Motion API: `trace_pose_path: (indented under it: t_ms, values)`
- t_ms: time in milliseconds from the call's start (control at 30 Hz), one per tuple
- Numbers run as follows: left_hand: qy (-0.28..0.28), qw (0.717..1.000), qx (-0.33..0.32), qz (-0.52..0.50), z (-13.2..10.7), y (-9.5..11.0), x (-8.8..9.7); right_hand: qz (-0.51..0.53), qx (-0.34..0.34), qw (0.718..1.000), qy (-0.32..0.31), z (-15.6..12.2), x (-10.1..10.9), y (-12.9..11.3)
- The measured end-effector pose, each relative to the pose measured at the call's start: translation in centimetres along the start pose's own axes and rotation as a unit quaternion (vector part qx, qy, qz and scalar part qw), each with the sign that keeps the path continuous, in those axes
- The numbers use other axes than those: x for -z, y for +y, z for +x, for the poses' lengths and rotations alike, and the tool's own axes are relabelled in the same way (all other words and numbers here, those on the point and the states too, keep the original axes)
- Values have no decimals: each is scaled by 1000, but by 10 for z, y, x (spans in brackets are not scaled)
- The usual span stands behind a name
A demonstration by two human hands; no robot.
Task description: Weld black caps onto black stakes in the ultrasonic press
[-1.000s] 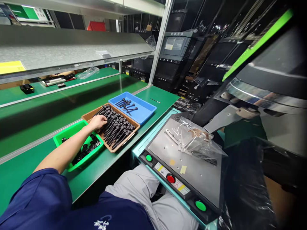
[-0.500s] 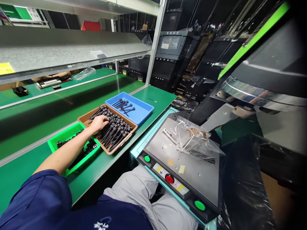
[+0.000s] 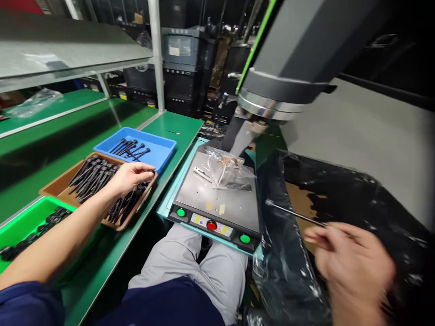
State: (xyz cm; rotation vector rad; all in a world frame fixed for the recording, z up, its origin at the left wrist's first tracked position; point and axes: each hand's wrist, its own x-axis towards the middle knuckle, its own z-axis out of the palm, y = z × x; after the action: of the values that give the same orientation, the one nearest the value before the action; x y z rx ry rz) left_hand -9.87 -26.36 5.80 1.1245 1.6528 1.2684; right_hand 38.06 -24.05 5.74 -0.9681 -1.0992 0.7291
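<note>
While the right hand [image 3: 353,258] holds one black rod [image 3: 295,213] between closed fingers at four o'clock, the left hand [image 3: 127,179] is at nine o'clock, over the brown tray [image 3: 63,183] of other rods [image 3: 91,177]. Its fingertips are pinched together at a dark end [image 3: 152,172]; whether they grip it, one cannot tell.

Blue on the far tray [image 3: 159,153], brown on the middle tray [image 3: 56,187], bright green on the near tray [image 3: 25,219], black on the rods [image 3: 95,174].
</note>
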Motion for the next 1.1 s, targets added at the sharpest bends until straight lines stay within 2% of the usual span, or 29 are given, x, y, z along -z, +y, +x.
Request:
trace_pose_path:
  t_ms: [100, 233, 300, 400, 533, 667, 867, 1100]
  values:
    - [-82, 990, 38, -109, 11, 14, -52, 17, -102, 992, -71, -28, -29, 18]
    - [-165, 952, 82, -243, 16, 26, -114, 89, -146, 978, -118, -66, -71, 42]
    - [-191, 934, 96, -287, 14, 28, -136, 132, -163, 971, -113, -78, -84, 51]
    - [-205, 913, 111, -335, 9, 25, -158, 181, -190, 961, -90, -86, -96, 60]
    - [-217, 894, 118, -374, 0, 14, -173, 215, -225, 948, -59, -90, -103, 68]
    - [-209, 888, 105, -397, -6, 6, -181, 229, -240, 942, -49, -98, -105, 75]
    - [-189, 884, 85, -420, -12, 3, -183, 227, -217, 949, -28, -111, -108, 82]
    - [-171, 887, 99, -417, -16, -2, -183, 224, -205, 953, -11, -116, -113, 87]
